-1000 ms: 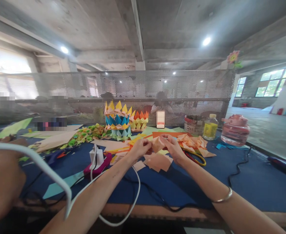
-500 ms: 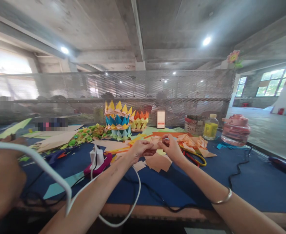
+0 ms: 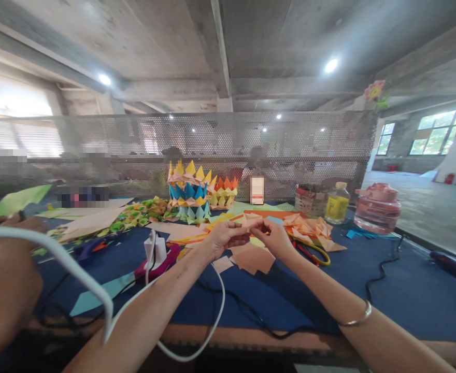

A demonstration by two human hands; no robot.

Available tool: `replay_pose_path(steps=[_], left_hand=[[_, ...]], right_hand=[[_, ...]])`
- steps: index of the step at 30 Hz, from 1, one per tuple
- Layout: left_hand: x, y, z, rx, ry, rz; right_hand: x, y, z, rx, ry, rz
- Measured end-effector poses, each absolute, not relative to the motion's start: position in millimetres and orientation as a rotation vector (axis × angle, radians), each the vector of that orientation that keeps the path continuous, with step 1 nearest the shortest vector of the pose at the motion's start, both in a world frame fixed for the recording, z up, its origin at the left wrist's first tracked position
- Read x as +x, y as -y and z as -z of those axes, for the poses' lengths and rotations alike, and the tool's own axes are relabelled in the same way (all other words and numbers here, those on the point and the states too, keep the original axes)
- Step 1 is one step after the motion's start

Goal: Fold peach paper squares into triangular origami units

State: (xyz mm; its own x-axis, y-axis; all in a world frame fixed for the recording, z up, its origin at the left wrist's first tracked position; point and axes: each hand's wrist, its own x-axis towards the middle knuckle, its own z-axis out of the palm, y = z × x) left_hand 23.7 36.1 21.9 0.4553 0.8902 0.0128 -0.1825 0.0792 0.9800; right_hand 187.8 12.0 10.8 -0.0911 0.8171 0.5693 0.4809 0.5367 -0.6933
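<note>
Between my two hands is a small piece of peach paper (image 3: 251, 219), partly folded and partly hidden by my fingers. My left hand (image 3: 227, 239) pinches its left side, while the fingertips of my right hand (image 3: 274, 237) grip its right edge. Below them, flat peach paper sheets (image 3: 253, 257) lie on the blue tabletop (image 3: 267, 298). A heap of folded peach paper pieces (image 3: 309, 228) lies just right of my right hand, beside yellow-and-red-handled scissors (image 3: 317, 255).
Layered paper crowns (image 3: 189, 194) stand behind my left hand. A magenta power strip (image 3: 160, 264) with a white plug and a looping white cable (image 3: 222, 295) is at left. A yellow bottle (image 3: 337, 204) and a pink jug (image 3: 378, 210) stand at right. A co-worker's arm (image 3: 8, 280) reaches in at far left.
My right-hand fingers have shifted slightly and closed in along the top of the peach paper, whose shape looks changed. At far left, the co-worker's green paper has shifted slightly.
</note>
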Motion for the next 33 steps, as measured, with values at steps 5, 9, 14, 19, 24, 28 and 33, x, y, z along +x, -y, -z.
replay_pose_path(steps=[5,9,14,19,24,28,33], left_hand=[[23.2,-41.4,-17.1,1.216,-0.729,-0.954],[22.8,-41.8,-16.7,1.243,-0.715,-0.915],[23.1,-39.4,-18.2,1.197,-0.691,-0.892],[23.1,-40.0,-16.7,1.168,-0.649,-0.878],[22.8,-41.6,-16.5,1.122,-0.668,-0.914],[22.5,-42.3,-16.4,1.121,-0.674,-0.923],[23.0,-43.4,-15.7,1.108,-0.684,-0.933]], right_hand=[[185.3,-10.1,-12.9,-1.069,1.737,-0.414],[184.6,-9.5,-11.9,-1.064,1.72,-0.407],[184.5,-12.0,-10.3,-1.047,1.662,-0.483],[181.8,-10.3,-13.2,-1.031,1.58,-0.539],[180.3,-8.6,-15.1,-0.999,1.58,-0.598],[181.0,-9.9,-14.5,-0.993,1.576,-0.624],[181.6,-8.8,-15.4,-1.026,1.626,-0.579]])
